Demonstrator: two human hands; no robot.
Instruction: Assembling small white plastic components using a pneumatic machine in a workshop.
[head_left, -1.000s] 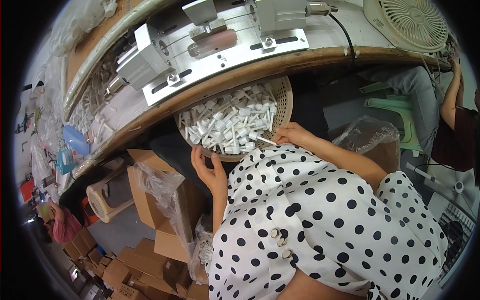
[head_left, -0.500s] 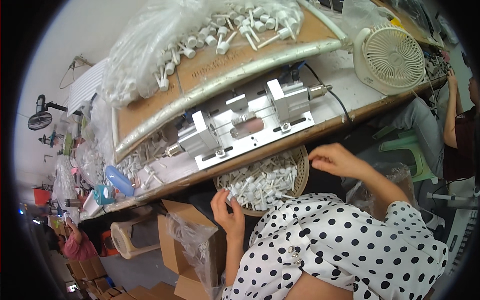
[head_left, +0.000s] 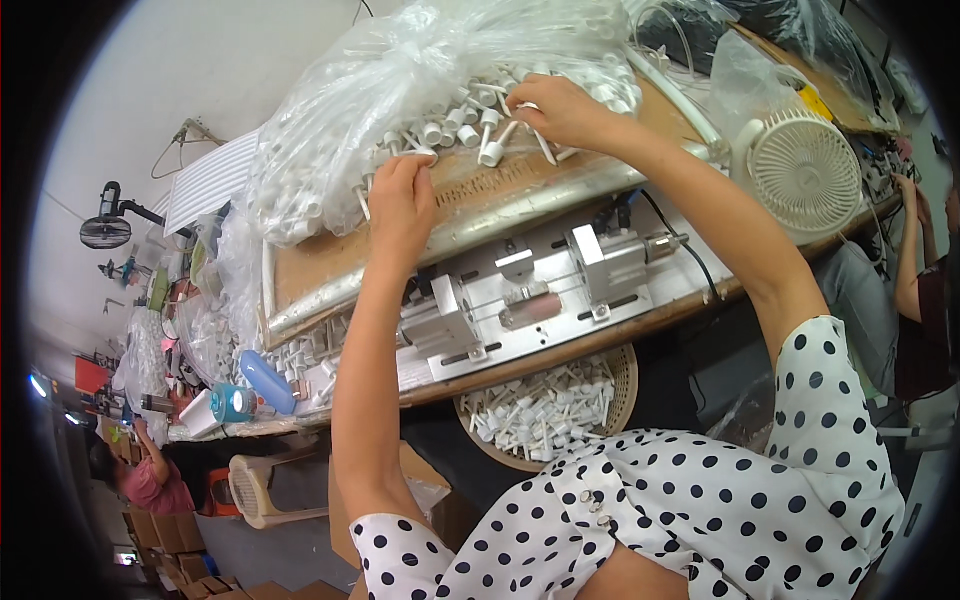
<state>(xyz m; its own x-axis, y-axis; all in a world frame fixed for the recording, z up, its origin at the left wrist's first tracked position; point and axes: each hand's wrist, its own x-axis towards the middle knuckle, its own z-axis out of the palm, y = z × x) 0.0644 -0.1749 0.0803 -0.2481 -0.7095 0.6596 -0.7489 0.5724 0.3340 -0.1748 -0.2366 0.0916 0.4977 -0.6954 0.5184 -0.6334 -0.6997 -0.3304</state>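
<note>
Both my hands reach over the machine to a heap of white plastic stemmed caps (head_left: 461, 127) on a brown board. My left hand (head_left: 402, 205) has its fingers bent down and closed on a white stemmed cap at the heap's near left edge. Further right, my right hand (head_left: 570, 115) pinches at another white stemmed cap, mostly hidden by the fingers. A large clear plastic bag (head_left: 350, 95) covers the back and left of the heap. In front of the board stands a silver metal fixture (head_left: 545, 310) with two facing blocks.
A round beige basket (head_left: 627, 385) full of the same caps sits below the bench edge, by my lap. A white fan (head_left: 803, 175) stands at the right. On the left are a blue plastic case (head_left: 268, 382), a teal container (head_left: 232, 402) and a stool (head_left: 262, 490).
Both hands have risen from beside the basket, forward over the fixture, to the heap on the board. The fingers have closed at the caps. The view has shifted slightly.
</note>
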